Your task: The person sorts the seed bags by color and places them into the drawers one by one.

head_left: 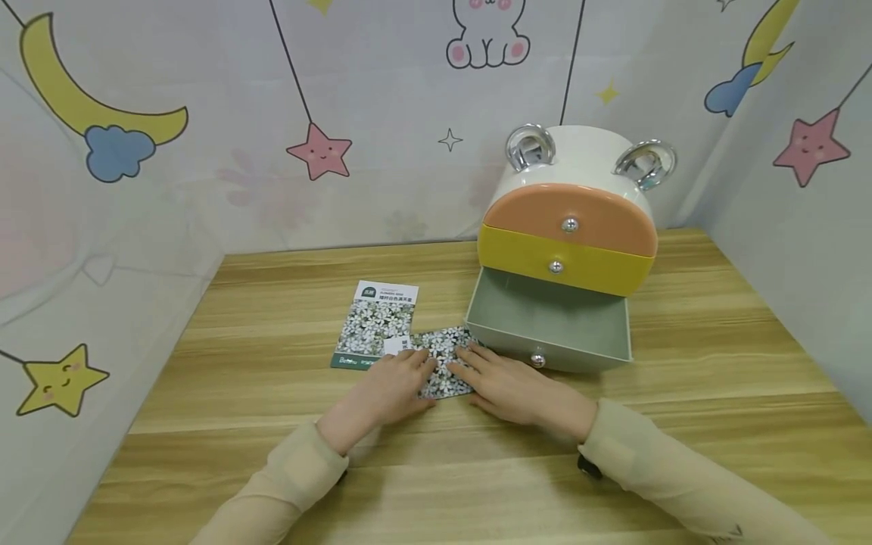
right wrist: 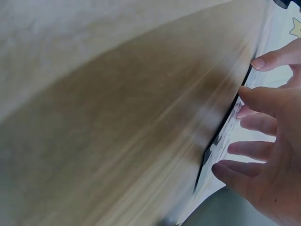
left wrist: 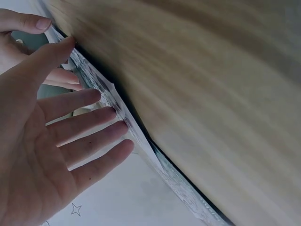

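Observation:
Two flower seed packets printed with small white blossoms lie on the wooden table. Both hands are on the nearer packet [head_left: 446, 356], which is turned sideways and overlaps the lower right corner of the other packet [head_left: 371, 325]. The left hand [head_left: 397, 384] rests its spread, fairly straight fingers [left wrist: 94, 133] on the left part of the nearer packet. On its right part lie the fingertips of the right hand [head_left: 507, 384], with these fingers [right wrist: 251, 149] extended and apart. Parts of the packet are hidden beneath the hands.
Right of the packets stands a bear-shaped drawer box [head_left: 589, 151] with shiny ears. Its green bottom drawer [head_left: 555, 306] is pulled out, close to the right hand. The orange drawer [head_left: 531, 212] and yellow drawer [head_left: 518, 248] are closed. A printed curtain [head_left: 395, 98] hangs behind.

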Tool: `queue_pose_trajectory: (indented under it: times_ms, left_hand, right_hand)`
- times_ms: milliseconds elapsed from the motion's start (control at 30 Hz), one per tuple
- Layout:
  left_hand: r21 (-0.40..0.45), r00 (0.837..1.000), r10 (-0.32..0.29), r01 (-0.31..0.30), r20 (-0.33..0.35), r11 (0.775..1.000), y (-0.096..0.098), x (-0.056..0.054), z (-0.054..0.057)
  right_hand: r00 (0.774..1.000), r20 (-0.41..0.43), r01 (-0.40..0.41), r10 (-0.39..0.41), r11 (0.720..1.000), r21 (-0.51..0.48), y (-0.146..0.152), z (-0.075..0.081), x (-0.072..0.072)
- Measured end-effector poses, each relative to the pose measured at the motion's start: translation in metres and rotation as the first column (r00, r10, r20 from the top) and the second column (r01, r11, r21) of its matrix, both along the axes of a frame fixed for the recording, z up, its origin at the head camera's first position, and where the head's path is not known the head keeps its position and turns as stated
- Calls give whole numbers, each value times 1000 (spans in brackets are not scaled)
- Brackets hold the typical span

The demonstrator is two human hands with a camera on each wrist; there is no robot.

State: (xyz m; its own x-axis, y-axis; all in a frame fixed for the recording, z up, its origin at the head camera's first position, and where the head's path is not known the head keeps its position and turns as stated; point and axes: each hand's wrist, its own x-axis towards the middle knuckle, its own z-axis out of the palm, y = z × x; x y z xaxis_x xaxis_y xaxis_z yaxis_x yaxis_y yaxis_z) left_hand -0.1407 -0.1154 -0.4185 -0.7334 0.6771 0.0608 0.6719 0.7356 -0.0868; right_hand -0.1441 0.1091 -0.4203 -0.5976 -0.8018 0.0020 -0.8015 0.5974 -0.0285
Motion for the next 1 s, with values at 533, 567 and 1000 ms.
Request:
queue_pose_trajectory:
  times_ms: [533, 567, 1000]
  left_hand:
    - [32, 999, -18, 16, 52, 999, -3, 2, 3]
    - [32, 999, -17, 15, 52, 999, -4, 2, 3]
    - [19, 997, -28, 27, 67, 999, -6, 6, 5]
  right_hand:
    - [994, -101, -28, 28, 1000, 0, 0, -7, -6]
    - [993, -110, -32, 32, 999, 3, 0, -7, -6]
    - [989, -130, -69, 69, 998, 0, 4, -6, -10]
